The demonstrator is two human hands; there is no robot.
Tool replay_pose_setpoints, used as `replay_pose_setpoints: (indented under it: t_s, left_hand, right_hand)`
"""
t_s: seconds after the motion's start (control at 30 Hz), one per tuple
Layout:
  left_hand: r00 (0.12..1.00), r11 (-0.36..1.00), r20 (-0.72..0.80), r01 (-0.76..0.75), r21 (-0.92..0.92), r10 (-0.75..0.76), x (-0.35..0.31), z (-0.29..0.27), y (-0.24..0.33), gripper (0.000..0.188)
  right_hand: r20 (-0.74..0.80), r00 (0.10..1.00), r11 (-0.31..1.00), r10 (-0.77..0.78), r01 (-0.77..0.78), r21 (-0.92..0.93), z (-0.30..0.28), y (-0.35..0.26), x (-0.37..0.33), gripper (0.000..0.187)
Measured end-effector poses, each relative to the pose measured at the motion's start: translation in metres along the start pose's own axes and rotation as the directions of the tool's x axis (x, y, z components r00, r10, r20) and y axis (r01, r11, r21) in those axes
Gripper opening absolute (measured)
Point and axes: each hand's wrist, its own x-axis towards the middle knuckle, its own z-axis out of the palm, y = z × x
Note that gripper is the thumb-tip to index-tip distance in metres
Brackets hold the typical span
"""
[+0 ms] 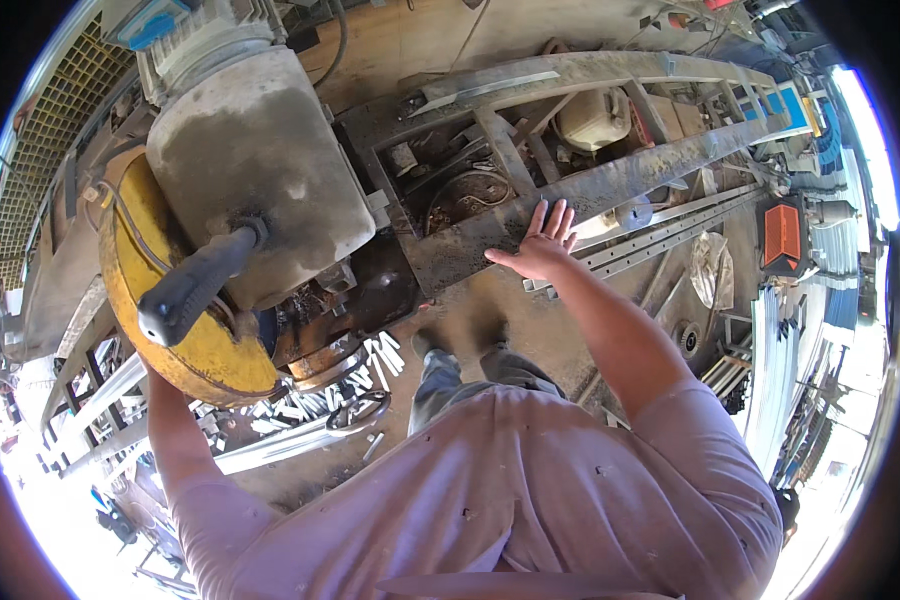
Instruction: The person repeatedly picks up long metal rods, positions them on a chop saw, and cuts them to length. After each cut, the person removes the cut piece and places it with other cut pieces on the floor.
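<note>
My right hand [542,246] lies palm down on the grimy metal beam [470,245] of a long frame, fingers spread and nothing in them. To its left stands a large cut-off saw with a yellow blade guard [150,260], a black handle [195,285] pointing toward me and a dusty metal housing [260,150]. My left forearm [175,430] reaches up beneath the guard. The guard hides my left hand, so what it touches does not show.
Short white metal offcuts [315,405] lie heaped below the saw. Perforated metal strips [660,235] run along the frame's right side. A pale plastic canister [592,118] sits inside the frame. An orange-and-black device [782,237] stands at far right, near stacked metal profiles [770,350].
</note>
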Motion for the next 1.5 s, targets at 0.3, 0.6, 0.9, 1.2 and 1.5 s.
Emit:
replay_pose_setpoints:
  t_s: [0.3, 0.6, 0.9, 1.2, 1.5]
  left_hand:
    - [0.995, 0.989, -0.086, -0.060, -0.135, 0.049, -0.033, -0.009, 0.019, 0.079]
    - [0.986, 0.982, -0.055, 0.150, -0.113, -0.157, -0.235, 0.144, -0.141, 0.084]
    - [0.716, 0.848, 0.698, 0.370, -0.379, -0.001, -0.499, 0.251, 0.007, 0.070]
    - [0.797, 0.609, 0.584, 0.388, -0.692, 0.155, -0.545, 0.184, 0.181, 0.055]
    - [0.888, 0.506, 0.158, -0.093, -0.857, 0.431, -0.475, 0.084, 0.294, 0.041]
  right_hand:
    - [-0.049, 0.999, 1.000, 0.006, -0.007, -0.020, 0.003, -0.001, 0.005, 0.160]
    - [-0.391, 0.554, 0.673, -0.735, 0.668, -0.318, -0.041, -0.127, -0.017, 0.107]
    - [-0.167, 0.354, 0.388, -0.920, 0.780, -0.491, -0.064, -0.163, 0.040, 0.061]
    - [-0.117, 0.271, 0.286, -0.956, 0.758, -0.586, -0.094, -0.117, 0.063, 0.066]
    - [-0.237, 0.445, 0.487, -0.864, 0.614, -0.621, -0.208, 0.172, 0.219, 0.062]
